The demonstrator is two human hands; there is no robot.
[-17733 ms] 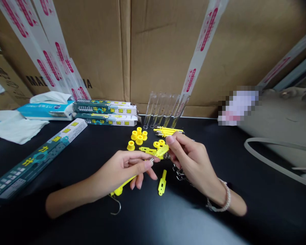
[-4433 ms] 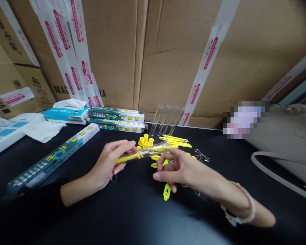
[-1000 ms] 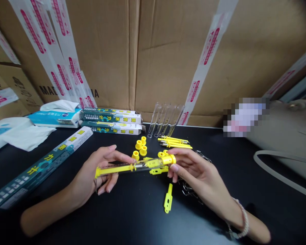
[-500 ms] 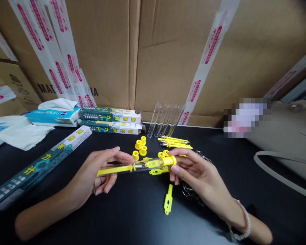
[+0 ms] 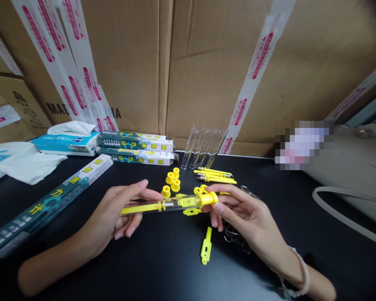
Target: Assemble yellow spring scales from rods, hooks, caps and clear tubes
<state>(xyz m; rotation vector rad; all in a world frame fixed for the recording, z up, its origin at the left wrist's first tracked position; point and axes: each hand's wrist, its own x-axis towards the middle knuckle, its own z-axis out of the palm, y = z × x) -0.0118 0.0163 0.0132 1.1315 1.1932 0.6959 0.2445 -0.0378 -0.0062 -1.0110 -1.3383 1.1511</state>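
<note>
My left hand [image 5: 119,215] is closed around the left part of a clear tubular spring scale [image 5: 175,204], held almost level above the table. Inside its tube are a yellow rod and a metal spring section. At the tube's right end is a yellow cap [image 5: 208,198], pinched between the thumb and fingers of my right hand [image 5: 238,207]. Whether the cap is fully seated I cannot tell. Below it on the table lies a yellow flat piece with a slotted end [image 5: 206,246]. Another yellow slotted piece [image 5: 192,212] lies behind the tube, partly hidden.
Several yellow caps [image 5: 175,185] stand behind the tube. Yellow rods with springs [image 5: 215,174] and upright clear tubes [image 5: 203,146] are farther back. Wire hooks [image 5: 236,238] lie beneath my right hand. Printed boxes [image 5: 136,155], a long box [image 5: 50,204] and tissue packs [image 5: 65,143] sit left.
My right fingers have shifted slightly to the right at the yellow cap. My left hand and the tube are almost where they were.
</note>
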